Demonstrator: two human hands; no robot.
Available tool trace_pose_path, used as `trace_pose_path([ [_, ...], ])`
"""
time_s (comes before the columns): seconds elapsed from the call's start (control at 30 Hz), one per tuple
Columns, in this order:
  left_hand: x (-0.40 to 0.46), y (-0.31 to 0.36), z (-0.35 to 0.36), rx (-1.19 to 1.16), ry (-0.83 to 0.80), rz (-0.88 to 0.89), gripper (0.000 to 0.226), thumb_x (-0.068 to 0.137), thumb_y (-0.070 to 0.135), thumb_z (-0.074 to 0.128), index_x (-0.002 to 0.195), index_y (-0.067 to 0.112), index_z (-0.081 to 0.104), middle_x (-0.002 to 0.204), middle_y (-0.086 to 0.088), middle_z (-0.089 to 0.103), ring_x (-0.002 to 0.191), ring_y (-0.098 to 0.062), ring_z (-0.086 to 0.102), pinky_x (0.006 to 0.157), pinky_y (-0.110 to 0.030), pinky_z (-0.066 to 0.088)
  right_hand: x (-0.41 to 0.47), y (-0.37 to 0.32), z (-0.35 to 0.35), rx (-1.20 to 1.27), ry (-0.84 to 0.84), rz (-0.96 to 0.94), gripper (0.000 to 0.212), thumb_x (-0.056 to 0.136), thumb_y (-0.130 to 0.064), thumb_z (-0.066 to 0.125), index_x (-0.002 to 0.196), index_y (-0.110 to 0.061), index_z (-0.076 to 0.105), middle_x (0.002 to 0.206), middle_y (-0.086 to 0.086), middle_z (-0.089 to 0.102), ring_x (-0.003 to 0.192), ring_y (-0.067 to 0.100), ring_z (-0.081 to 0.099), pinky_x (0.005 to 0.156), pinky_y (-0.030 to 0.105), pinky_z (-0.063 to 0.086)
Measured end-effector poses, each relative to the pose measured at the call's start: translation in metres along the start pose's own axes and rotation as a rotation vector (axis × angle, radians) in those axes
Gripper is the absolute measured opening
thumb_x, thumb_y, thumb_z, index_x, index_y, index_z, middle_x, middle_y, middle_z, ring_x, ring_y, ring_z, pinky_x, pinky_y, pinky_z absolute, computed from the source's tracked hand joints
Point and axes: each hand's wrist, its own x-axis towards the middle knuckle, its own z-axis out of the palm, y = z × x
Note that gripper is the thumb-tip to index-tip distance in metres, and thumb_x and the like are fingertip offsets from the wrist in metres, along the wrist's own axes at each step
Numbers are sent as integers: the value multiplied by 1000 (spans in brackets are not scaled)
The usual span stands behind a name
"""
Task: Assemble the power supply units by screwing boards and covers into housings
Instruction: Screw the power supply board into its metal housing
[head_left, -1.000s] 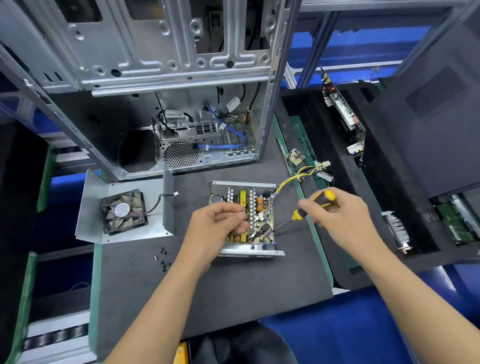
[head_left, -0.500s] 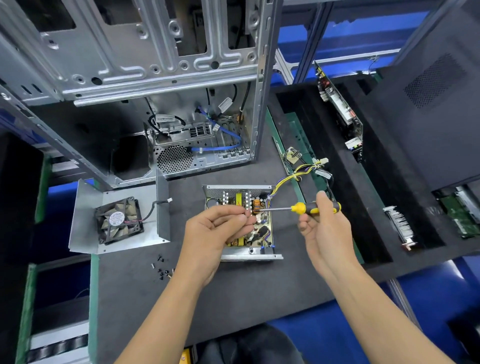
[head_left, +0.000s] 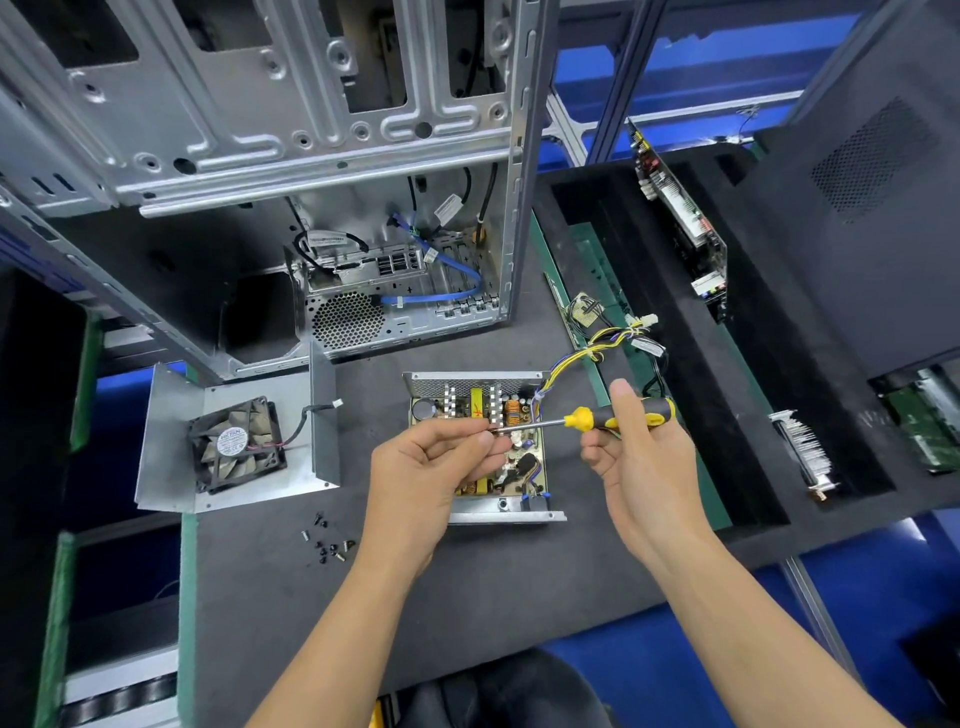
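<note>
An open power supply housing lies on the grey mat with its circuit board inside and a yellow and black wire bundle trailing to the right. My right hand grips a yellow and black screwdriver held level above the board, shaft pointing left. My left hand pinches something small at the shaft's tip; the thing itself is hidden by my fingers. The metal cover with a black fan lies to the left. Several loose screws lie in front of it.
A bare computer case stands at the back of the mat. To the right, a black foam tray holds circuit boards and a heat sink. A dark case panel leans at the far right.
My right hand lifted the screwdriver off the board and turned it level, its tip now at my left hand's fingers. My left hand rose slightly from the board.
</note>
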Motion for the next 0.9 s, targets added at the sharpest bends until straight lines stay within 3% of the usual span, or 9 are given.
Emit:
trace_pose_path([
  [0.13, 3, 2, 3, 28, 11, 35, 15, 86, -9, 68, 87, 4, 74, 84, -21, 75, 81, -30, 76, 71, -24, 59, -1, 1, -2, 163, -130, 91, 8, 80, -22, 76, 78, -22, 67, 80, 4, 62, 65, 11, 57, 58, 21, 50],
  [0.23, 7, 2, 9, 72, -14, 71, 18, 85, -10, 68, 83, 7, 75, 81, -18, 75, 81, -29, 76, 71, -23, 59, 2, 1, -9, 156, -152, 118, 21, 79, -22, 75, 95, -16, 63, 84, 2, 65, 70, 13, 61, 59, 21, 50],
  [0.33, 10, -1, 16, 138, -55, 98, 27, 85, -10, 69, 79, 15, 77, 80, -14, 76, 81, -26, 76, 71, -23, 59, 4, 2, -11, 83, -152, 145, 27, 78, -29, 75, 98, -15, 63, 92, 5, 72, 79, 18, 70, 60, 24, 53],
  [0.53, 14, -2, 28, 295, -105, 92, 40, 77, -1, 80, 109, 22, 72, 97, -2, 78, 90, -11, 75, 81, -21, 58, 12, -1, -14, 108, -78, 133, 12, 95, -21, 64, 94, -9, 59, 87, 9, 74, 85, 24, 74, 66, 27, 58],
  [0.6, 21, 6, 33, 425, -43, 255, 38, 74, 14, 85, 109, 24, 73, 93, 7, 78, 86, -5, 73, 80, -15, 55, 16, -2, -20, 127, -34, 143, 15, 95, -22, 64, 94, -9, 59, 86, 8, 74, 85, 23, 74, 65, 26, 58],
  [0.67, 37, 19, 43, 712, -3, 519, 16, 80, 35, 79, 93, 28, 75, 82, 18, 74, 77, 1, 69, 77, -13, 51, 22, -2, -28, 154, 4, 150, 17, 94, -25, 64, 92, -8, 60, 87, 8, 75, 85, 22, 74, 66, 26, 58],
  [0.7, 50, 26, 52, 869, -24, 573, 18, 81, 45, 73, 86, 28, 75, 77, 19, 72, 75, 1, 67, 76, -16, 51, 25, -2, -32, 167, 22, 147, 18, 94, -25, 65, 90, -8, 60, 88, 8, 75, 86, 22, 74, 66, 26, 58],
  [0.8, 98, 36, 84, 1371, -239, 308, 41, 81, 67, 65, 83, 26, 72, 76, 14, 69, 80, -7, 65, 76, -29, 53, 32, -3, -42, 215, 76, 134, 18, 94, -25, 65, 90, -8, 60, 91, 10, 75, 87, 22, 74, 68, 26, 58],
  [0.9, 135, 29, 101, 1451, -432, 20, 41, 79, 63, 72, 84, 23, 74, 79, 4, 72, 80, -12, 65, 72, -29, 52, 40, -2, -48, 241, 109, 119, 19, 94, -25, 65, 96, -7, 60, 91, 10, 75, 87, 22, 74, 68, 27, 58],
])
